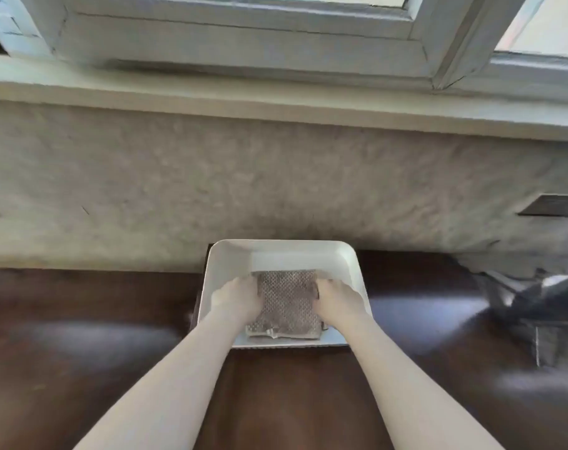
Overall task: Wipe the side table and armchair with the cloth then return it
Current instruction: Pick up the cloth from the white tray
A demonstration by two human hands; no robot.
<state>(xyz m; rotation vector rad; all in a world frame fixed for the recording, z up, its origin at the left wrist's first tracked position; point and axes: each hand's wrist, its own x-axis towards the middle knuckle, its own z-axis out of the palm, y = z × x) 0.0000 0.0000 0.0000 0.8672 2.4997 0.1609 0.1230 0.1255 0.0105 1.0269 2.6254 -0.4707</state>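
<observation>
A folded grey waffle-textured cloth point(287, 303) lies inside a white rectangular tray point(276, 251) that sits on a dark brown glossy surface point(97, 336) against the wall. My left hand point(237, 298) grips the cloth's left edge with fingers curled over it. On the opposite edge, my right hand point(336, 298) holds the cloth the same way. Both forearms reach in from the bottom of the frame.
A rough pale wall point(276, 177) rises behind the tray, topped by a windowsill point(276, 102) and white window frame. A dark crumpled object point(533, 303) lies on the surface at the right.
</observation>
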